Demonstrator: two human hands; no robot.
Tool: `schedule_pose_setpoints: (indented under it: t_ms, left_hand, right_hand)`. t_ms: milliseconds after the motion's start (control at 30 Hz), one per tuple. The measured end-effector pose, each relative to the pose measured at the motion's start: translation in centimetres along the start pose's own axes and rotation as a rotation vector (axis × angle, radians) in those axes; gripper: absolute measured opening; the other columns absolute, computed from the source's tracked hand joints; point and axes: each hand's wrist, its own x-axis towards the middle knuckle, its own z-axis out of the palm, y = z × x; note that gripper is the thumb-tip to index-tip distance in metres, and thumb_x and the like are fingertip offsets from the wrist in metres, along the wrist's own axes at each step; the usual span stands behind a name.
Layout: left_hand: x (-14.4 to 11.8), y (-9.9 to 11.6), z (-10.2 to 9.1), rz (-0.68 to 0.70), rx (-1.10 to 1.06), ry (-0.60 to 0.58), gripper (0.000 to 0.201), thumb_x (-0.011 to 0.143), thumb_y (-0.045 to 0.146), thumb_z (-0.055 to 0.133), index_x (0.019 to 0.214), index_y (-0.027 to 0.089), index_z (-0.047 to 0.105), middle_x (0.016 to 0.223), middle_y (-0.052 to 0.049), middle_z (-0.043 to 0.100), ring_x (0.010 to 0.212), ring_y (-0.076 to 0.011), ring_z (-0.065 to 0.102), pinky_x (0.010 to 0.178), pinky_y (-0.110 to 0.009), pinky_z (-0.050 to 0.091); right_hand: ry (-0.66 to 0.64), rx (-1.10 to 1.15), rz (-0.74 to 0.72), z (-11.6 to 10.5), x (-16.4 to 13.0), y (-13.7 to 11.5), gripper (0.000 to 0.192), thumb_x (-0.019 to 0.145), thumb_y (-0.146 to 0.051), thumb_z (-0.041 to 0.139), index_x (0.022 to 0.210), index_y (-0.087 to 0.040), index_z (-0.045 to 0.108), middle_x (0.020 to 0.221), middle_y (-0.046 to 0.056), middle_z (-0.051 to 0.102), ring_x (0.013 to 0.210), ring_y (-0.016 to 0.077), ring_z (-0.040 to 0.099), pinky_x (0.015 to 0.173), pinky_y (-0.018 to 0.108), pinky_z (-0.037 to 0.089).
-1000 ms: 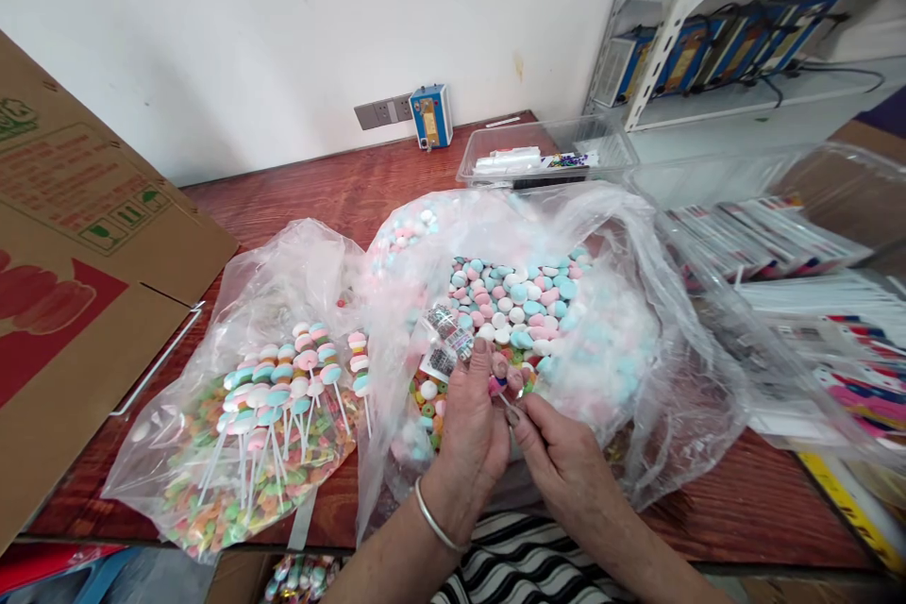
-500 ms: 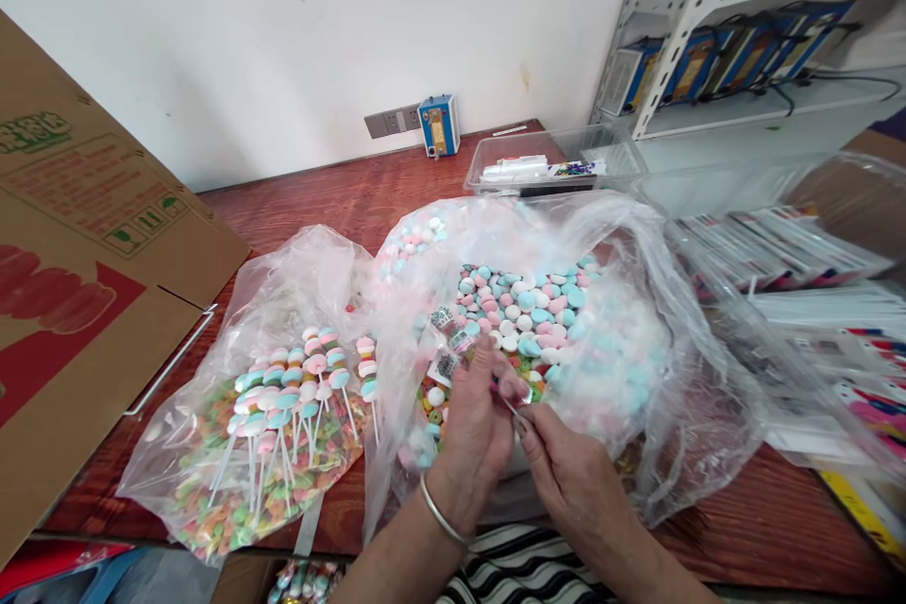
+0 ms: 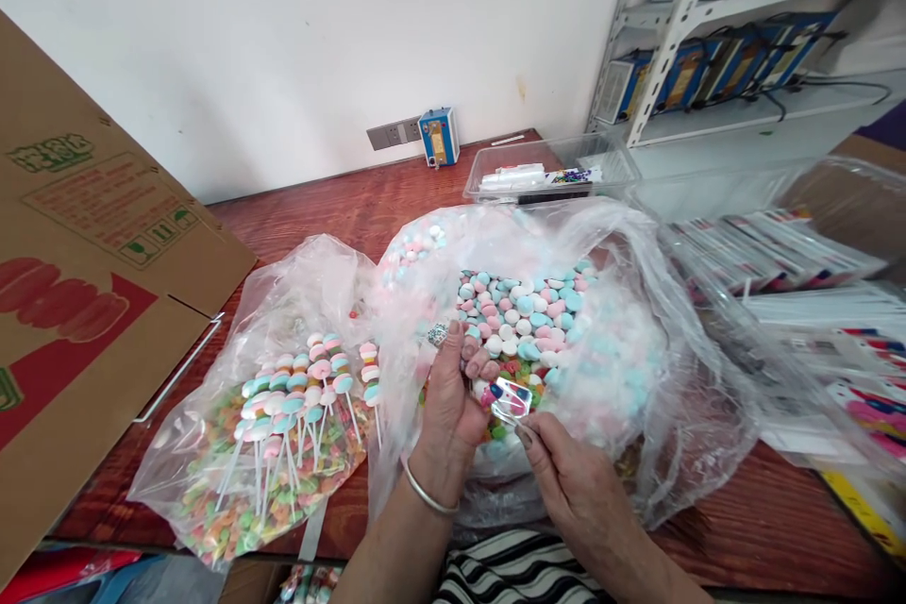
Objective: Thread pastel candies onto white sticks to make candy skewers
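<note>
My left hand (image 3: 453, 406), with a bangle at its wrist, is closed around small clear printed packets; a black-and-white code (image 3: 437, 333) shows past its thumb. Between my hands is a shiny clear packet (image 3: 511, 399) with pink and blue print. My right hand (image 3: 577, 467) pinches its near end, where I cannot tell whether a thin stick is inside. Behind and below them, an open plastic bag (image 3: 690, 415) holds pink, blue and white round candies (image 3: 520, 311) and colourful gummy rings (image 3: 530, 370). To the left, candy skewers on white sticks (image 3: 293, 401) lie on a bag of gummies (image 3: 212, 510).
A cardboard box (image 3: 92, 236) stands on the left. At the back are a clear tray (image 3: 488, 160) and a small blue device (image 3: 439, 138). Bins with flat printed packets (image 3: 779, 245) are on the right, below a metal shelf (image 3: 672, 47).
My left hand has tilted, and the shiny packet between my hands is now more exposed, its printed face showing. My right hand keeps its pinch. The view has shifted slightly.
</note>
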Motion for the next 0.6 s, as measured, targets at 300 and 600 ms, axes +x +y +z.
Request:
schedule_pose_setpoints:
  t_ms: [300,600]
  left_hand:
    - [-0.2,-1.0,-0.3,0.005,0.028,0.092,0.015,0.089,0.030,0.064,0.091,0.016,0.059,0.065,0.006,0.046,0.052,-0.0048,0.048,0.059,-0.020,0.050]
    - [0.5,0.2,-0.5,0.052,-0.018,0.140,0.020,0.090,0.035,0.063,0.087,0.017,0.056,0.060,0.008,0.040,0.046,-0.0027,0.041,0.051,-0.015,0.045]
  right_hand:
    - [0.026,-0.130,-0.057,0.1,0.6,0.2,0.022,0.099,-0.024,0.033,0.090,-0.021,0.053,0.059,-0.001,0.061,0.049,0.0176,0.061,0.047,0.026,0.040]
    - [-0.118,0.207,0.120,-1.0,0.2,-0.1,0.026,0.100,-0.029,0.035,0.080,-0.023,0.051,0.066,-0.002,0.058,0.056,0.0145,0.055,0.052,0.024,0.041]
